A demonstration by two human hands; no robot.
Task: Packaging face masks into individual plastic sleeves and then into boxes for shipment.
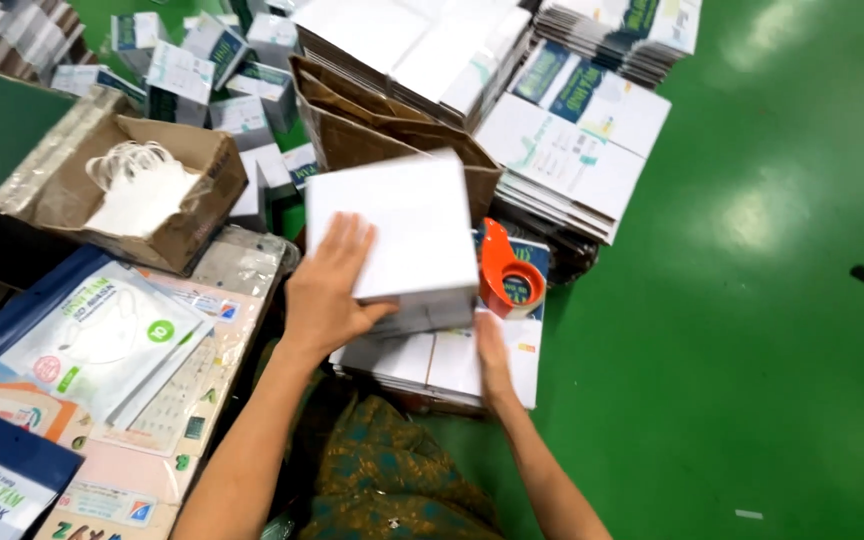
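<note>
Meanwhile both hands, left hand (327, 290) and right hand (492, 355), grip a white box (392, 230) (blank) beside an orange tape dispenser (507, 272).

A glossy green floor (752, 300) carries most of the load: stacks of flattened white-and-green printed cartons (577, 140) lie directly on it at the top and centre, with folded brown cardboard sheets (352, 120) wedged upright among them and small assembled white-and-green boxes (212, 80) scattered at the upper left. At the left, a low work surface (242, 265) covered in clear plastic holds an open brown cardboard box of white face masks (152, 185) and flat plastic mask packets (92, 335) lying overlapped.
</note>
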